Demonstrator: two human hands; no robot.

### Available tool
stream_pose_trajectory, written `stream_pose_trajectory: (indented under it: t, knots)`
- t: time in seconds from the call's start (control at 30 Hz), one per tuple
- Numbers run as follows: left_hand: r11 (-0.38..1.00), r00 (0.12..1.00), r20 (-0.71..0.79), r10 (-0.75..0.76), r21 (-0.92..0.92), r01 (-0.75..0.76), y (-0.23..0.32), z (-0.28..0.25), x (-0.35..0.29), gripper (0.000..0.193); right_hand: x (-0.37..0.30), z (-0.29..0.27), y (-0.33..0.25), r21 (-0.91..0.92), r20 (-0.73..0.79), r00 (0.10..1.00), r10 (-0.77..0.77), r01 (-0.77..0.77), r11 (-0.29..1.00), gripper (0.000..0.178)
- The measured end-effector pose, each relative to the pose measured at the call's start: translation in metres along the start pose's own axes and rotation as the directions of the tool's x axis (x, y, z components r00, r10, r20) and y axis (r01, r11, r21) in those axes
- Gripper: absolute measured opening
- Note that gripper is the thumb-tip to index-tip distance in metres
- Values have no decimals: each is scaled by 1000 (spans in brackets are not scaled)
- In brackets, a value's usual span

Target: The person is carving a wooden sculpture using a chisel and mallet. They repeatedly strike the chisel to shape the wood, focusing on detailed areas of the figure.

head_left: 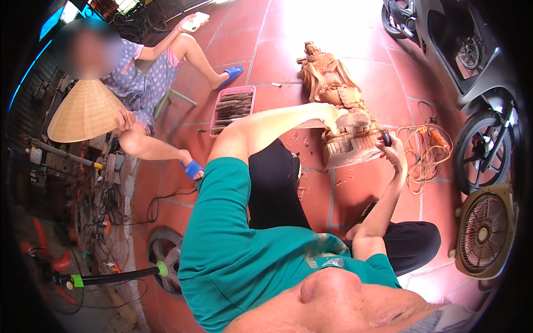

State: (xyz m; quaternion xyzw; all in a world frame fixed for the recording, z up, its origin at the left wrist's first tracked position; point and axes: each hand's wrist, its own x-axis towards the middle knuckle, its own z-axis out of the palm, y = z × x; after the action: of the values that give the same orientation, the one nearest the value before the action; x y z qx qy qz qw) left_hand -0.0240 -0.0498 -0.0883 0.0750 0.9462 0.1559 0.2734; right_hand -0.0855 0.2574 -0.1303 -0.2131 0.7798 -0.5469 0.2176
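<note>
On the tiles in front of me lies a carved wooden statue [333,83] of a robed figure, its blocky base towards me. My left hand [332,115] reaches over the lower part of the statue, closed round a greyish-brown club-like piece of wood [356,120]. The wood sticks out on both sides of the hand. Beside the base, at its right corner, my right hand [395,154] is closed on a black-ended tool [386,137]. The tool's other end cannot be made out.
A pink basket [214,125] of carving tools stands left of the statue. A seated person [139,72] holds a phone [195,22] and a conical hat [83,114]. At right are an orange cable [427,161], a motorbike [482,141] and a fan [484,233]. Wood chips litter the tiles.
</note>
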Motion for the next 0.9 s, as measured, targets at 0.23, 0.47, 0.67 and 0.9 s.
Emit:
stream_pose_trajectory:
  t: [0.23,0.47,0.67,0.9]
  knots:
    - [999,999,28,-47,3,47,-1,0,8,112,22,-10,25,39,-279,947,-158,175,984,19]
    - [1000,999,-19,25,19,-25,-1,2,3,112,18,-2,13,233,-541,832,-118,283,930,37]
    - [1000,1000,-31,-6,16,6,-1,4,1,110,32,-2,29,428,-463,878,-117,337,838,31]
    - [999,999,-33,5,37,-3,1,3,0,110,31,12,23,334,-378,903,-202,337,880,18]
